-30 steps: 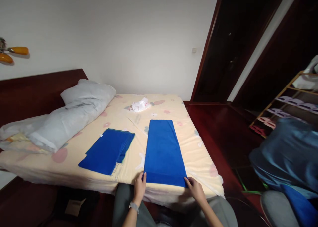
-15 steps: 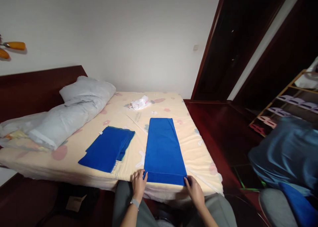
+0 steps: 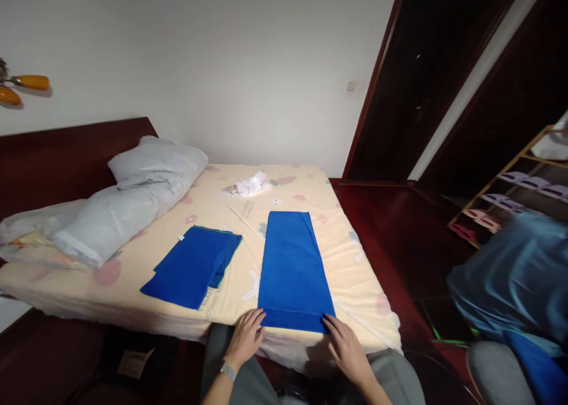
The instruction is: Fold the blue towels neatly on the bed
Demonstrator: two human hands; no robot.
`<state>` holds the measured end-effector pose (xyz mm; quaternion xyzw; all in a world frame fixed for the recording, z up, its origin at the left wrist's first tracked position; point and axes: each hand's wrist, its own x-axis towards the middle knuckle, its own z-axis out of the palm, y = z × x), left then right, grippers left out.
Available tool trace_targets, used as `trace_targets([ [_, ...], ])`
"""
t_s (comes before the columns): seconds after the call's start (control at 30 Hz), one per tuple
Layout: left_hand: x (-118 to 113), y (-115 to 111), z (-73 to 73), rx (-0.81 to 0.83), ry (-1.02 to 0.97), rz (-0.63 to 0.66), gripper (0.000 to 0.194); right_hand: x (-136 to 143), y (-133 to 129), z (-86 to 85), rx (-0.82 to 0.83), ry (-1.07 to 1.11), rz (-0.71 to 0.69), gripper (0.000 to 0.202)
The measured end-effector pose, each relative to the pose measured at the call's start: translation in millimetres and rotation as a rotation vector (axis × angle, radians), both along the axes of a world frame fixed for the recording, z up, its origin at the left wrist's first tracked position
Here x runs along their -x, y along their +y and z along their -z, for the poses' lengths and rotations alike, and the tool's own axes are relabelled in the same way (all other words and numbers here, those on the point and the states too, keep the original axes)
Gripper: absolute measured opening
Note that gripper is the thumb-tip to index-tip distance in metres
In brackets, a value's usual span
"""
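Note:
A blue towel lies flat on the bed in front of me, folded into a long strip, with a narrow fold across its near end. My left hand rests at the near left corner, fingers stretched out and the tips at the towel's edge. At the near right corner my right hand has its fingers extended, fingertips touching the cloth. Neither hand grips anything. A second blue towel, loosely folded with a small white tag, lies to the left.
The bed has a cream patterned sheet. Grey bedding is heaped by the headboard. A crumpled white cloth or bag lies toward the wall. At right stand a shoe rack and a draped blue-grey cloth.
Both hands have loosened from the towel's near corners, their fingers going from pinched to stretched out. The folded strip stays in place.

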<state>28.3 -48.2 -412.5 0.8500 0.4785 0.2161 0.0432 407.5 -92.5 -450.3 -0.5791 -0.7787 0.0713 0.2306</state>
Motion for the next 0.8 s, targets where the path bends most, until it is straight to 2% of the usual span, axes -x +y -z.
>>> trace_targets([
  [0.07,5.0,0.1,-1.7,0.053,-0.043,-0.001,0.044,-3.4,-1.5,1.0,0.099,0.041,-0.024,0.060],
  [0.17,4.8,3.6,-1.8,0.101,-0.148,-0.039,0.043,-6.1,2.6,-0.2,0.192,0.151,0.021,0.061],
  [0.33,-4.1,12.3,4.2,0.130,-0.354,-0.143,0.032,-7.1,22.0,-5.5,0.245,0.442,0.150,0.050],
  [0.47,-7.5,17.7,9.5,0.153,-0.473,-0.218,0.028,-4.7,34.7,-6.6,0.251,0.605,0.261,0.050],
  [0.53,-7.7,20.0,11.2,0.168,-0.511,-0.241,0.030,-1.7,38.1,-7.9,0.247,0.610,0.294,0.051],
  [0.67,-7.9,23.3,12.7,0.213,-0.574,-0.308,0.039,4.4,39.6,-17.6,0.199,0.476,0.419,0.051],
  [0.8,-7.0,19.8,17.9,0.143,-0.604,-0.348,0.048,4.9,31.7,-29.1,0.168,0.473,0.473,0.051],
])
